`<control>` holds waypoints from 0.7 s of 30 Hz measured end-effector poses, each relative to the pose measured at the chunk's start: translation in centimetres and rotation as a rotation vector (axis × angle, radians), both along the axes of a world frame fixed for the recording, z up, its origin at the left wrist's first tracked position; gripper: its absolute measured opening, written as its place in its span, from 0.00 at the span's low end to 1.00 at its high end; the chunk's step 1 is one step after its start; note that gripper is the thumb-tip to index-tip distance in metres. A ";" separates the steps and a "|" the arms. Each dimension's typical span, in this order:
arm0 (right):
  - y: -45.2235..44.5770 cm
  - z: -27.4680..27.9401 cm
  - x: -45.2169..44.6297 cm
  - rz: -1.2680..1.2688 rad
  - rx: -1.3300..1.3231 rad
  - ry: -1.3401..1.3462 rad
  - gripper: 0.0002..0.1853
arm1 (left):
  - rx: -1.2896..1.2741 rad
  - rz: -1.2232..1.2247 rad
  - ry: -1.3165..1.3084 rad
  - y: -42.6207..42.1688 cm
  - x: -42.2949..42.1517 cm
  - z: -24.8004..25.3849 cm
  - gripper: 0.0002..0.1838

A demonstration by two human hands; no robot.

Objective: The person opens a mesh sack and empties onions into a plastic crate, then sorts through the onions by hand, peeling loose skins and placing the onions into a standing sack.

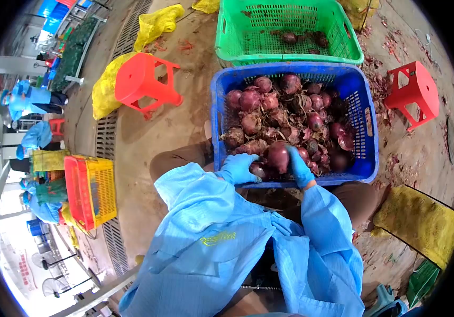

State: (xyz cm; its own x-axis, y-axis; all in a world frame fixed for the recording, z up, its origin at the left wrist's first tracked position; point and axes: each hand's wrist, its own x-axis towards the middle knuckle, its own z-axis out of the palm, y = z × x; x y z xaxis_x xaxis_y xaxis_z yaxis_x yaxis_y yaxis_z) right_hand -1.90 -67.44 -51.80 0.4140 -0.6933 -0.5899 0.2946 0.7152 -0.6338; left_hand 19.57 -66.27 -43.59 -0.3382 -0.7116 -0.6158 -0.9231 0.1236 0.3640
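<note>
A blue crate (pixel 372 150) full of red onions stands right in front of me. My right hand (pixel 300 168), in a blue glove, is closed around the side of a large smooth red onion (pixel 278 157) near the crate's front wall. Beside it, my blue-gloved left hand (pixel 236 169) curls its fingers and thumb about a smaller dark red onion (pixel 257 169). Behind these lie more onions with loose, dry skins, such as a round onion (pixel 250 100). Part of the smaller onion is hidden by my left fingers.
Beyond the blue crate is a green crate (pixel 285 59) with several onions. Red stools (pixel 143 84) stand on both sides. Yellow mesh sacks (pixel 420 222) and onion skins lie on the floor. A yellow crate (pixel 100 190) and several people in blue are at the left.
</note>
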 end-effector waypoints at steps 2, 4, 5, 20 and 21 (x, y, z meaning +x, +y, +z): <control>0.2 1.9 -0.3 -0.280 0.157 -0.203 0.27 | -0.031 0.016 0.000 0.2 0.0 0.1 0.40; 0.6 4.2 -1.0 -0.362 0.229 -0.258 0.30 | -0.060 0.019 0.000 0.4 0.3 0.1 0.39; 0.8 3.8 -1.5 -0.370 0.254 -0.438 0.32 | -0.023 0.120 0.121 0.3 0.7 -0.1 0.37; 0.1 12.1 -6.5 -0.915 0.048 -0.551 0.40 | -0.517 0.596 0.185 -14.1 2.0 -7.5 0.45; 0.3 12.4 -6.9 -0.996 0.040 -0.517 0.40 | -0.518 0.612 0.133 -14.5 0.6 -6.7 0.45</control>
State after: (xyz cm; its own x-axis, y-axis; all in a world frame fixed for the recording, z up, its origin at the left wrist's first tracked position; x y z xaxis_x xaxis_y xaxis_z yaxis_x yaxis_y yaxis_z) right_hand -8.84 -67.17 -39.44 -0.1126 -0.8360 -0.5371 0.9674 0.0312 -0.2514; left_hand 20.13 -80.74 -50.31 0.1557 -0.9780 -0.1392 -0.8349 -0.2056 0.5106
